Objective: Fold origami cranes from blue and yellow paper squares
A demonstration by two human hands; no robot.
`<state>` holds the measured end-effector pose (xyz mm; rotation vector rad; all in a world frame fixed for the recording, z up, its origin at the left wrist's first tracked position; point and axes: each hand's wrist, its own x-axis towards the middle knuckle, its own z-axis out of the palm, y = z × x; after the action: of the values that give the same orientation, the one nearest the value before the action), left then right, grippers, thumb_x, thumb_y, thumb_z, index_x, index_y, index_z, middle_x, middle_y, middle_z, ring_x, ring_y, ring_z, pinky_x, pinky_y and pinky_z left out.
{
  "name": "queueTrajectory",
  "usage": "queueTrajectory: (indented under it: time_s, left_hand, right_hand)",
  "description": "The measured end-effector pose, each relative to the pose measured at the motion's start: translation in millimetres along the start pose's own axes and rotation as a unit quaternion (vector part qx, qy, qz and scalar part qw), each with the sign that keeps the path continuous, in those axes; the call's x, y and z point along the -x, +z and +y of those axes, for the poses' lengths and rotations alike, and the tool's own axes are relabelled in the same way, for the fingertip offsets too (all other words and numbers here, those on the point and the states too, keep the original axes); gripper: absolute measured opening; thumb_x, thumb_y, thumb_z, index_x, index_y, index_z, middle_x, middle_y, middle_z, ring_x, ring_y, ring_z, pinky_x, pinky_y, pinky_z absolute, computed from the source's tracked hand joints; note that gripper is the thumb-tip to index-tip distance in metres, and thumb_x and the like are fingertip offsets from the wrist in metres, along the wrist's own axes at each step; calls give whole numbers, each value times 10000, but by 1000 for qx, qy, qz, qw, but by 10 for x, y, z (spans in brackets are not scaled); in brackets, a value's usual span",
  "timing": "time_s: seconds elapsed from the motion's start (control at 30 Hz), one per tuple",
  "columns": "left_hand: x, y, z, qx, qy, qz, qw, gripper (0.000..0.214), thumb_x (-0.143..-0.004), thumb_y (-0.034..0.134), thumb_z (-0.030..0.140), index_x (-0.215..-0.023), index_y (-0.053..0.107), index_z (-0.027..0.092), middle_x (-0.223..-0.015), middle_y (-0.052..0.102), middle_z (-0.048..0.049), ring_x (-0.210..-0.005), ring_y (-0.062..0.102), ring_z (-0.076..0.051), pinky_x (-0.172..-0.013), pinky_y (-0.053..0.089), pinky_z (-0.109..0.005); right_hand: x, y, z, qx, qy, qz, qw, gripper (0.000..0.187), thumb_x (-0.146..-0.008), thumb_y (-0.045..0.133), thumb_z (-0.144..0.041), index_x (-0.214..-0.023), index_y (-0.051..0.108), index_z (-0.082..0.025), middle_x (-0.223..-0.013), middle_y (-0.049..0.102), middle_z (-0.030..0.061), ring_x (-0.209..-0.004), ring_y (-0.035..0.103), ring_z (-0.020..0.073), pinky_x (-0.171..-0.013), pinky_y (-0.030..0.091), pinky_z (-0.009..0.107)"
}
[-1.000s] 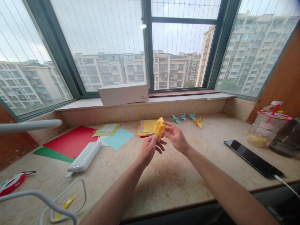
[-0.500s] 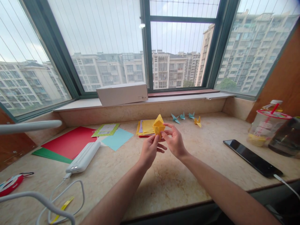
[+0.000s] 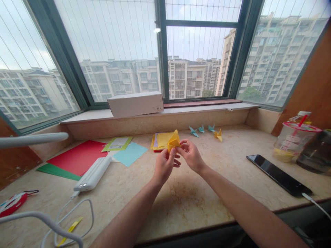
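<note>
A partly folded piece of yellow origami paper (image 3: 173, 140) is held up between both hands, its pointed tip upward. My left hand (image 3: 165, 164) pinches its lower edge with the thumb. From the right, my right hand (image 3: 190, 155) grips its side with thumb and fingers. Just behind it lies a stack of coloured paper (image 3: 161, 140), yellow on top. Farther back to the right stand several folded cranes: blue ones, such as the blue crane (image 3: 193, 131), and a yellow crane (image 3: 218, 135).
On the left are red paper (image 3: 77, 156), green paper (image 3: 58, 171), a light blue sheet (image 3: 131, 154), a white power bank (image 3: 93, 174) and its cable. At right lie a phone (image 3: 278, 174) and a plastic cup (image 3: 292, 141). A white box (image 3: 136, 104) rests on the sill.
The yellow paper has turned between my fingers, and a flap now shows folded across its front. My right hand's fingers have dropped slightly. Both hands still hold it.
</note>
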<state>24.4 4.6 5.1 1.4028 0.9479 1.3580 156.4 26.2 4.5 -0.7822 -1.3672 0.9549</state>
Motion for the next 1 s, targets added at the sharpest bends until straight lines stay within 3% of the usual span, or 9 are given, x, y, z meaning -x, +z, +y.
queueTrajectory:
  time_s: [0.1,0.27,0.5,0.67,0.77,0.9,1.0]
  left_hand:
    - [-20,-36,-39,-22,16,29,999,415,-864,551,572,-823,523,160,-574,597,26,-408,605,-125,-376,478,-204]
    - [-21,-62,-37,-58,35,20,998,432,-872,543,566,-705,519,168,-483,553,43,-337,518,-87,-329,363,-165]
    - [-14,-29,-32,-35,10,46,998,493,-865,487,637,-643,455,198,-405,397,90,-273,389,-66,-282,269,-167]
    - [-5,-11,-30,5,3,67,998,491,-857,474,658,-675,459,202,-419,360,103,-278,338,-60,-278,255,-167]
    - [19,-13,1,7,7,53,999,544,-873,409,682,-632,456,197,-397,362,88,-276,340,-63,-279,257,-173]
    - [32,-14,25,-17,15,16,1000,585,-870,394,700,-639,497,173,-433,500,30,-290,444,-84,-289,301,-183]
    - [21,3,23,-9,20,19,1000,525,-865,455,670,-700,496,173,-442,517,43,-283,443,-80,-288,301,-175]
  right_hand:
    - [1,5,36,18,-4,-9,1000,282,-785,714,-399,-897,554,-197,-806,675,22,-743,636,172,-651,484,286]
    - [-2,10,64,-45,-7,-36,998,414,-795,715,-364,-1139,526,-232,-885,694,19,-815,650,180,-740,514,319]
    - [30,-2,97,2,-70,-75,995,195,-843,673,-373,-966,743,-240,-1067,663,63,-997,634,218,-874,513,370]
    - [62,-15,70,44,-88,-114,989,271,-892,624,-389,-1100,738,-257,-1151,616,83,-1049,606,225,-934,497,400]
    - [56,-7,75,27,-92,-89,991,249,-873,654,-393,-1054,754,-256,-1100,632,76,-1016,615,223,-931,498,400]
    - [53,19,64,55,-101,-47,992,186,-828,705,-356,-963,749,-236,-1002,667,61,-931,626,210,-884,506,384]
    - [62,63,6,-23,-64,-4,998,296,-781,748,-328,-1043,640,-245,-926,699,29,-858,645,187,-827,519,357]
